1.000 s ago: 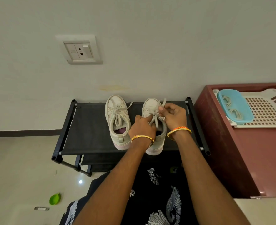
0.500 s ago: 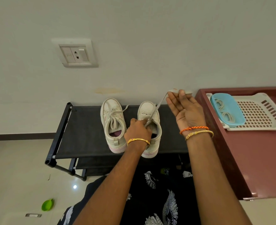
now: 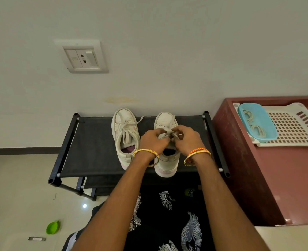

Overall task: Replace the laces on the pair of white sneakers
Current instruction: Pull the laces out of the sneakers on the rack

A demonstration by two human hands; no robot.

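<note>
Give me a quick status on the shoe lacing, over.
Left hand and right hand both pinch the lace on the right sneaker. Left sneaker still laced. Nothing in the way on the rack.

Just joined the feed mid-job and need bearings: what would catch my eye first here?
Both hands, left hand and right hand, meet over the right sneaker on the black shoe rack, pinching its lace. The left sneaker stands beside it, lace loose. To the right, a blue tub holding coiled laces sits on a white tray.
</note>
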